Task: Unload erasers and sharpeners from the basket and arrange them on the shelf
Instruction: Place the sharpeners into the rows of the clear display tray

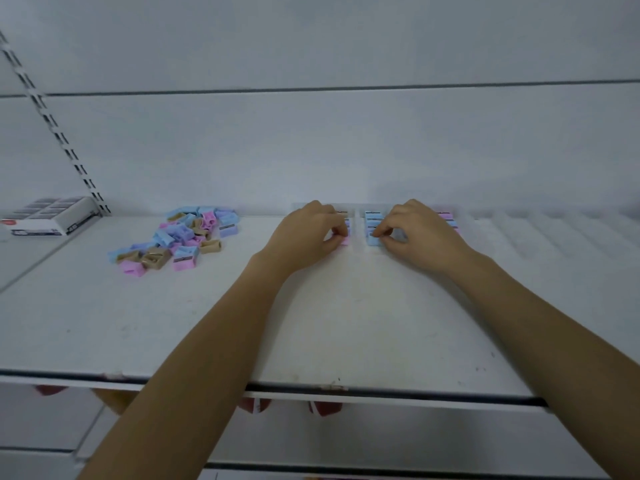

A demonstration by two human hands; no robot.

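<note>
rows could topple while the pile waited

both hands worked at twelve o'clock on the shelf (311,323), near the back wall. the left hand (308,233) had its fingers (337,231) curled in, pinching a pink sharpener (344,241) at the front of one row. the right hand (419,233) pinched a blue sharpener (372,240) the same way. a clear divider (358,237) stood between the two rows.

risks, as i judged them: the sharpeners were small and light, so a knuckle brushing the row behind could have knocked pieces askew or over the divider into the wrong colour. pressing too hard on the front piece could have shoved the whole row back crooked. the pile (176,237), loose at nine o'clock of the left hand, could have scattered under a passing forearm.

counts: two hands. one divider between them, with several more slots (519,230) ribbing the shelf toward three o'clock. about four blue pieces showed in the right hand's row. the left hand hid most of the pink row. a few more pink ones (446,218) peeked out at three o'clock of the right hand. the pile held roughly two dozen in blue, pink, purple and tan, too jumbled for an exact count. one box (48,216), likely erasers, sat at far nine o'clock. no basket was in view.
</note>
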